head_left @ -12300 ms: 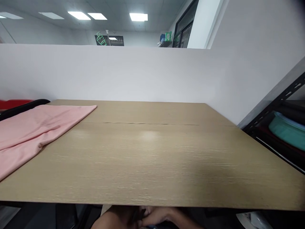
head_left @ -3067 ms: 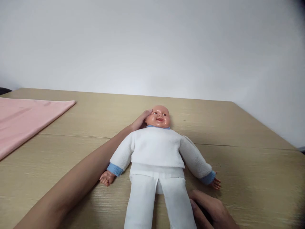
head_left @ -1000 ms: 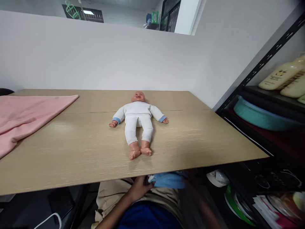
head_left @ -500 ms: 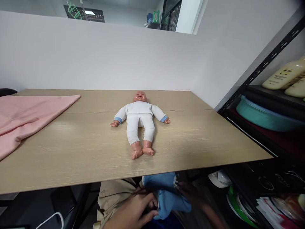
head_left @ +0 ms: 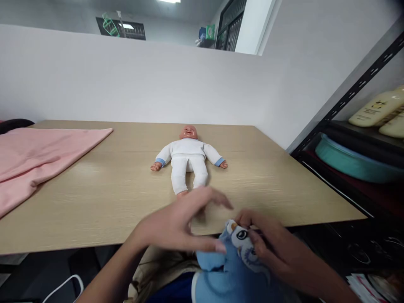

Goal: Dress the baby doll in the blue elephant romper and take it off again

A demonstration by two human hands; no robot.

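A blue garment (head_left: 232,273) with a white-and-blue cartoon animal face and a pale trim hangs at the table's front edge, over my lap. My right hand (head_left: 277,246) pinches it by the upper edge, beside the cartoon eye. Thumb and fingers apart, my left hand (head_left: 181,221) hovers just left of the garment, slightly blurred. Behind it a baby doll (head_left: 188,147) in white clothes with blue cuffs lies face up on the table, arms spread. My left hand hides most of the doll's feet.
The wooden table (head_left: 94,202) carries a pink cloth (head_left: 53,155) on its left side. On the right stands a black rack (head_left: 331,113) with cream-coloured bottles (head_left: 375,109) and a teal basin (head_left: 353,162). A white wall (head_left: 142,84) rises behind the table.
Both hands have come up from my lap to the table's front edge, the right bringing the blue garment along. My left hand has come off the garment and opened. The view has tilted up slightly.
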